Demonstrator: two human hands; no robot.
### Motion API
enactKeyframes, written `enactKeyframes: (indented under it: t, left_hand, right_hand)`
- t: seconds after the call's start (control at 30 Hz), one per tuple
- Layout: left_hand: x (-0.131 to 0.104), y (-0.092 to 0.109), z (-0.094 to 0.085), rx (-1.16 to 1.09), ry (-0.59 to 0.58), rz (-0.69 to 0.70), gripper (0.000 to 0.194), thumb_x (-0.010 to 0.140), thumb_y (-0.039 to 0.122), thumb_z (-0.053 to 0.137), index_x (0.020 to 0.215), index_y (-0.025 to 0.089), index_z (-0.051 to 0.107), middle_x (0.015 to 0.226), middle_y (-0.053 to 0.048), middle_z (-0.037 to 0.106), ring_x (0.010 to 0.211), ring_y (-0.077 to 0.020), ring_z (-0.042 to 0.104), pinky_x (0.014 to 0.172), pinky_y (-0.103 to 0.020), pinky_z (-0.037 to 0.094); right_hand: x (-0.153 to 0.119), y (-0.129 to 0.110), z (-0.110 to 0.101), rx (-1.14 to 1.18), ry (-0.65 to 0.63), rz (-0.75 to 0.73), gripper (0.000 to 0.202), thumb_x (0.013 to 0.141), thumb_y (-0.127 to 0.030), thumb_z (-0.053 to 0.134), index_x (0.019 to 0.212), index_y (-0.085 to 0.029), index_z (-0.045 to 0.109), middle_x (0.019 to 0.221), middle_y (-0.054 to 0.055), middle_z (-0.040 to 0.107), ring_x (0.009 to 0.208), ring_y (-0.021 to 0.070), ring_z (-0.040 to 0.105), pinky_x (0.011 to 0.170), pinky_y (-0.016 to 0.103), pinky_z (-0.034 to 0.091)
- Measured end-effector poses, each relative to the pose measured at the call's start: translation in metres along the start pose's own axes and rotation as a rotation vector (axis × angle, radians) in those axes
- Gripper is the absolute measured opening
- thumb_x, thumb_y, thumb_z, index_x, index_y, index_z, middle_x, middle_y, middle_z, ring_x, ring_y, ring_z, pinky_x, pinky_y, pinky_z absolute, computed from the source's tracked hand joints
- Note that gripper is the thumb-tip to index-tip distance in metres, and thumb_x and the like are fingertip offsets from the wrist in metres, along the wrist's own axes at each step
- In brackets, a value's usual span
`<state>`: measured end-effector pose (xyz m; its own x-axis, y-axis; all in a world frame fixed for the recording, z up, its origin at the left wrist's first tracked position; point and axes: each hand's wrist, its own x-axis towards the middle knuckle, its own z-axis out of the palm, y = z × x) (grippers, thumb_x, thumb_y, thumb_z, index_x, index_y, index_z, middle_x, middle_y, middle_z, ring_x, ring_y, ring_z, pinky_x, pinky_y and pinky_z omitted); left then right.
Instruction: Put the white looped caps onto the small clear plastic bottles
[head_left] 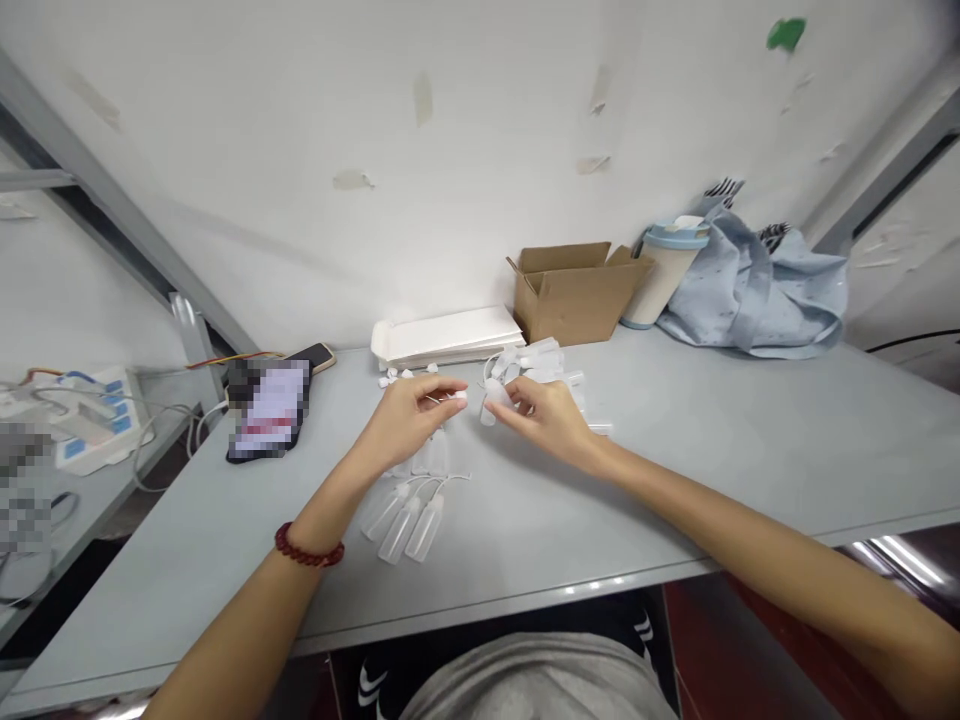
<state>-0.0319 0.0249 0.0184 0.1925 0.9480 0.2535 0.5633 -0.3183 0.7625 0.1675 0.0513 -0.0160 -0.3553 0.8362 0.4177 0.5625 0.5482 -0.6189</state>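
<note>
Between thumb and fingers, my left hand [421, 415] pinches a small white cap [459, 398] with a thin tube on it. A small translucent bottle [491, 403] is gripped by my right hand [551, 418], just right of the cap and apart from it. Several clear bottles with thin curved tubes [425, 527] lie on the table in front of my left hand, and more lie partly hidden under it. Behind my right hand is a pile of translucent bottles [541, 354]. White caps [387, 379] lie beyond my left hand.
At the wall stand a flat white box [450, 337], an open cardboard box [574, 300], a cup with a blue lid [664, 275] and a light blue cloth bag [757, 290]. A phone [271, 410] lies at left, near a power strip [105, 425] with cables.
</note>
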Motion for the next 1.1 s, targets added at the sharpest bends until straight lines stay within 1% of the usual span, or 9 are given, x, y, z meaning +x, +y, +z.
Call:
enactKeyframes:
  t: [0.1,0.23,0.33,0.4,0.47,0.67,0.8,0.93,1.1]
  left_hand:
    - [-0.004,0.008,0.006,-0.050,-0.030,-0.016,0.021,0.078,0.035,0.062,0.086,0.017,0.067,0.084,-0.004,0.070,0.074,-0.0167,0.064,0.068,-0.028,0.052]
    - [-0.008,0.013,0.013,0.050,0.036,0.038,0.015,0.078,0.032,0.062,0.083,0.018,0.067,0.081,-0.002,0.070,0.075,-0.0162,0.063,0.068,-0.026,0.051]
    - [-0.010,0.014,0.016,0.049,0.078,0.064,0.015,0.079,0.032,0.062,0.083,0.019,0.067,0.080,-0.001,0.069,0.076,-0.0155,0.063,0.067,-0.024,0.051]
    - [-0.011,0.014,0.019,0.030,0.117,0.054,0.016,0.079,0.033,0.062,0.083,0.019,0.068,0.082,-0.002,0.069,0.078,-0.0158,0.063,0.066,-0.024,0.051]
    - [-0.010,0.015,0.021,-0.003,0.140,-0.003,0.017,0.078,0.034,0.062,0.083,0.018,0.067,0.082,-0.002,0.069,0.075,-0.0158,0.063,0.063,-0.024,0.051]
    - [-0.006,0.016,0.020,-0.141,0.008,-0.203,0.021,0.076,0.037,0.063,0.077,0.016,0.067,0.059,0.001,0.065,0.059,-0.0149,0.062,0.058,-0.025,0.050]
    - [-0.005,0.014,0.019,-0.231,-0.053,-0.291,0.024,0.074,0.040,0.065,0.073,0.016,0.068,0.062,0.000,0.066,0.056,-0.0144,0.063,0.061,-0.027,0.050]
    - [-0.006,0.013,0.018,-0.247,-0.067,-0.292,0.024,0.072,0.040,0.067,0.072,0.016,0.069,0.063,-0.001,0.066,0.056,-0.0151,0.063,0.063,-0.029,0.051]
    - [-0.007,0.014,0.017,-0.213,-0.029,-0.213,0.021,0.067,0.034,0.072,0.078,0.016,0.070,0.071,-0.002,0.069,0.069,-0.0170,0.063,0.067,-0.028,0.051]
  right_hand:
    - [-0.005,0.005,0.003,0.004,0.027,-0.003,0.024,0.079,-0.039,0.060,0.075,-0.017,0.054,0.062,0.000,0.059,0.051,0.0107,0.051,0.050,0.022,0.036]
    - [-0.007,0.006,0.005,0.042,0.024,0.036,0.026,0.076,-0.038,0.064,0.073,-0.018,0.049,0.060,-0.001,0.056,0.052,0.0111,0.050,0.050,0.022,0.036]
    - [-0.006,0.007,0.005,0.035,0.035,0.026,0.027,0.075,-0.038,0.065,0.072,-0.018,0.046,0.060,-0.002,0.054,0.052,0.0109,0.048,0.051,0.022,0.036]
    - [-0.006,0.008,0.005,0.009,0.031,0.008,0.026,0.076,-0.036,0.064,0.074,-0.018,0.046,0.060,-0.002,0.053,0.053,0.0109,0.048,0.051,0.022,0.036]
    - [-0.007,0.008,0.005,-0.017,0.011,-0.016,0.024,0.077,-0.034,0.063,0.076,-0.018,0.045,0.064,-0.002,0.054,0.054,0.0108,0.049,0.052,0.022,0.035]
    - [-0.011,0.009,0.007,-0.257,-0.028,-0.164,0.014,0.081,-0.025,0.057,0.081,-0.017,0.045,0.079,0.006,0.059,0.061,0.0131,0.051,0.053,0.023,0.034]
    - [-0.012,0.014,0.009,-0.444,0.025,-0.359,0.005,0.085,-0.017,0.048,0.081,-0.016,0.047,0.084,0.009,0.060,0.073,0.0172,0.055,0.053,0.024,0.032]
    - [-0.012,0.019,0.010,-0.502,0.160,-0.506,0.011,0.089,-0.018,0.042,0.080,-0.017,0.047,0.080,0.009,0.061,0.072,0.0169,0.055,0.049,0.025,0.029]
    - [-0.012,0.019,0.010,-0.424,0.199,-0.519,0.016,0.092,-0.026,0.043,0.079,-0.017,0.047,0.075,0.008,0.061,0.067,0.0157,0.055,0.049,0.024,0.033]
